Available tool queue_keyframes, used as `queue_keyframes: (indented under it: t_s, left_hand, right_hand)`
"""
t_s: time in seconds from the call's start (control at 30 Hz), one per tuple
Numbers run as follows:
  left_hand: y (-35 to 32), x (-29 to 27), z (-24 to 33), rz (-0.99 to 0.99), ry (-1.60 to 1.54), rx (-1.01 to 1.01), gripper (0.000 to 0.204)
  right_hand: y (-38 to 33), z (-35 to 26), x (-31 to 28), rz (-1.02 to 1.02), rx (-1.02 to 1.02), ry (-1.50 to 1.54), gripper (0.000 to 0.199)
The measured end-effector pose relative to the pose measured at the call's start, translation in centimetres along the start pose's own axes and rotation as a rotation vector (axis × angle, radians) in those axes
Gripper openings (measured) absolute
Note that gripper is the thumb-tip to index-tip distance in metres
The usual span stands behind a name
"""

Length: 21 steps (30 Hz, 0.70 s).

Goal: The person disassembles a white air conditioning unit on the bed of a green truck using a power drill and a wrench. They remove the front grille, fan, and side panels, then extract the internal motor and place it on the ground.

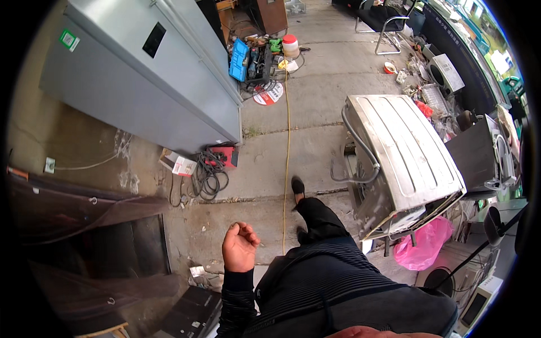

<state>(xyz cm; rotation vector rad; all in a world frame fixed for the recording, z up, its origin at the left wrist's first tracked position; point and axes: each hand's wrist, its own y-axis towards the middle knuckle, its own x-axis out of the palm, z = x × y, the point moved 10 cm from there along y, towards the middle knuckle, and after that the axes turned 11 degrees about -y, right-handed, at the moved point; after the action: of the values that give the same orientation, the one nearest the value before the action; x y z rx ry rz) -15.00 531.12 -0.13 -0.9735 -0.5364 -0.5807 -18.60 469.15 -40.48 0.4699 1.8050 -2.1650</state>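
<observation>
My left hand point(240, 248) is raised in front of my body, palm showing and fingers loosely bent, with nothing in it. It hangs over the concrete floor, just left of a thin yellow cable point(287, 158) that runs away from me. My right hand does not show. To my right stands a washing machine point(406, 152) with a worn metal casing and a grey hose point(369, 155) bent along its side. A pink plastic bag point(424, 243) lies beside the machine's near end.
A tall grey refrigerator point(152, 73) stands at left. By its base are a coiled black cable point(209, 177) and a red-and-white box point(179, 163). Farther ahead sit a blue toolbox point(239, 60) and a red-lidded jar point(290, 46). Scrap and a chair point(386, 22) line the far right.
</observation>
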Motion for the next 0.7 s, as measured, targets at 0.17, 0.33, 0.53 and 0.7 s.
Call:
queue_keyframes:
  t_s: [0.17,0.33,0.53,0.7]
  left_hand:
    - [13.5,6.9,-1.9,-0.042,-0.074,-0.237,0.017]
    - [24.4,16.2,-0.1,-0.028,-0.093,-0.317,0.014]
    - [37.9,24.4,4.7,-0.088,0.014,-0.227,0.016]
    - [49.0,34.6,3.4,-0.148,-0.045,-0.331,0.017]
  right_hand:
    - [4.0,-10.2,-5.9,-0.053,0.059,0.194,0.041]
    - [12.5,-24.2,-21.1,0.114,-0.148,0.151,0.037]
    - [16.8,-30.4,-49.2,0.321,0.064,1.140,0.026]
    - [26.4,-36.4,-64.9,0.374,-0.072,1.042,0.028]
